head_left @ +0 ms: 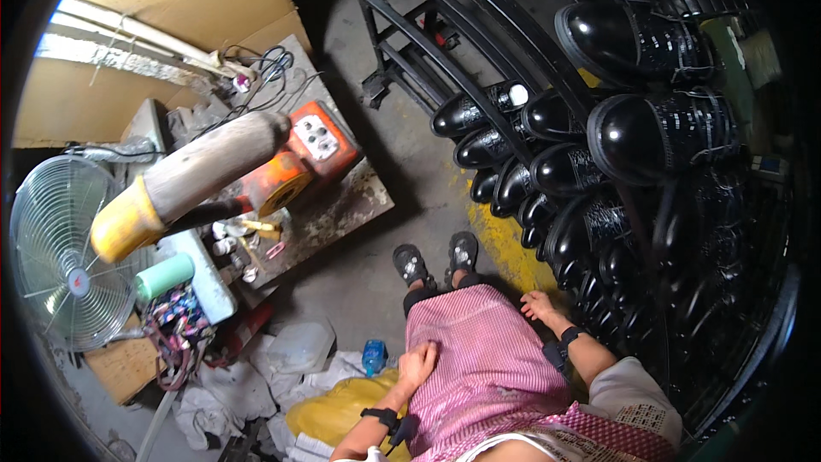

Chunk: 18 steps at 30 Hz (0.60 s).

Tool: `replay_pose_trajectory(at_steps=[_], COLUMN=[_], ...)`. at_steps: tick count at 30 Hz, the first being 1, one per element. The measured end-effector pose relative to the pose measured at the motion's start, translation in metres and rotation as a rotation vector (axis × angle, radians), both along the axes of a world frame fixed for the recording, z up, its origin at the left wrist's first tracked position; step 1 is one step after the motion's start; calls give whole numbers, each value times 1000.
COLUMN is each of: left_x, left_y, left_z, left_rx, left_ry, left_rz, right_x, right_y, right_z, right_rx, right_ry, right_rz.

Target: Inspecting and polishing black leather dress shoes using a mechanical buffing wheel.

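Note:
My left hand [417,364] is at the left side of the pink checked apron [470,325], its fingers curled in and nothing visible in them. To the right of the apron, my right hand [539,306] hangs with its fingers loosely apart, holding nothing. It is nearest to the racks of glossy black shoes [663,133], but apart from them. Below the apron's hem show my feet in dark shoes [412,265] on the grey floor.
On the left, a worn bench [368,197] bears an orange machine [325,141] with a grey, yellow-ended arm [209,154]. Beside it stand a wire-caged fan [68,248] and a green cylinder [164,276]. A black metal rack [453,56] rises ahead. A yellow sack [342,411] and blue bottle [374,358] lie lower left.

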<state>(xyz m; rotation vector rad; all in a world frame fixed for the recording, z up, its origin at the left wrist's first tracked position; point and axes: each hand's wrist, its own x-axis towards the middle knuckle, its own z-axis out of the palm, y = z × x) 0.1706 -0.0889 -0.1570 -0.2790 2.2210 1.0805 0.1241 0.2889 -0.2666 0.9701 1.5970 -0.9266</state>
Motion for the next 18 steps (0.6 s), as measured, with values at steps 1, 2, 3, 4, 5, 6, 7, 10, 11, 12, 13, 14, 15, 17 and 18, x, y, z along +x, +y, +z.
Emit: replay_pose_trajectory(at_steps=[1,2,3,4,5,6,7,10,11,12,13,14,15,17,18], left_x=[-2,-3,-2,-1,2,5,9,20,24,26,27,29,29,25,21], left_y=[6,9,11,12,11,11,9,8,8,8,9,10,10,10,10], left_z=[-5,-9,-14,-20,-27,-34,-42,-68,-75,-81,-85,-88,-89,-92,-95], left_rx=[-28,-42,-62,-61,-76,-49,-57,-125,-181,-172,-161,-157,-151,-122,-120], left_ry=[44,71,95,139,145,199,197,387,435,502,570,581,544,477,472], left_rz=[-50,-67,-67,-45,-56,-15,-21,-23,-67,-62,-59,-49,-50,33,48], right_x=[13,26,42,58,71,80,87,111,114,116,118,119,118,117,112], right_y=[6,12,13,13,13,11,8,17,16,15,16,16,17,17,19], right_z=[-26,-53,-79,-104,-125,-143,-157,-145,-143,-142,-139,-140,-142,-151,-158], right_rx=[40,33,68,15,18,-17,35,236,221,211,206,203,203,200,201], right_ry=[-26,1,-11,218,347,336,172,-209,-211,-212,-209,-205,-198,-184,-182], right_rz=[37,119,215,335,466,444,430,351,314,285,250,218,187,134,112])
